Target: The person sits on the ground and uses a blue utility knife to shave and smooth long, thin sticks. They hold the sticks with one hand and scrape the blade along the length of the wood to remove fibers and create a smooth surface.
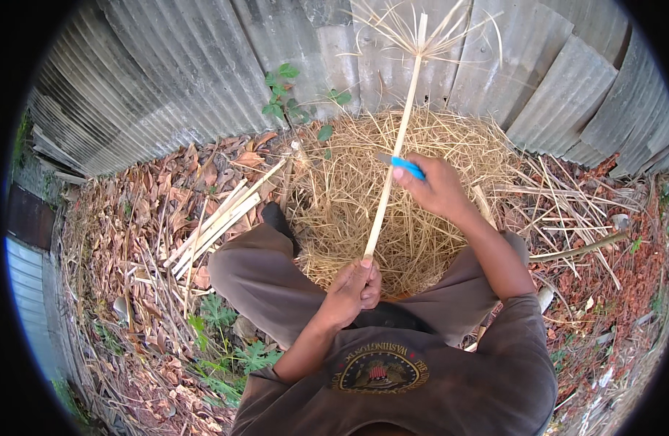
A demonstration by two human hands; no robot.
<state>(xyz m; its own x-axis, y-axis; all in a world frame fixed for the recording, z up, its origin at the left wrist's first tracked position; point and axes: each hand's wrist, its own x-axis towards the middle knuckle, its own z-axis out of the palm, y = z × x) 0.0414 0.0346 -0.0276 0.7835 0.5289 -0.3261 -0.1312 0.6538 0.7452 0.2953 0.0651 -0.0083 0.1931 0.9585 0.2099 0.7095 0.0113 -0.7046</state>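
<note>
My left hand (pixel 350 292) is closed around the lower end of a long pale wooden stick (pixel 397 145), close to my lap. The stick slants up and away from me, and thin curled shavings (pixel 419 52) fan out near its far end. In my right hand (pixel 434 185) is a knife with a blue handle (pixel 409 168), the fingers wrapped round it. Its short blade (pixel 384 158) lies against the stick about midway along; I cannot tell how deep it bites.
A heap of straw-coloured shavings (pixel 342 189) spreads between my legs. Several pale split sticks (pixel 222 225) lie to the left on dry leaves (pixel 167 192). Thin sticks (pixel 574 218) are scattered at the right. Corrugated metal sheets (pixel 182 73) stand as a fence beyond.
</note>
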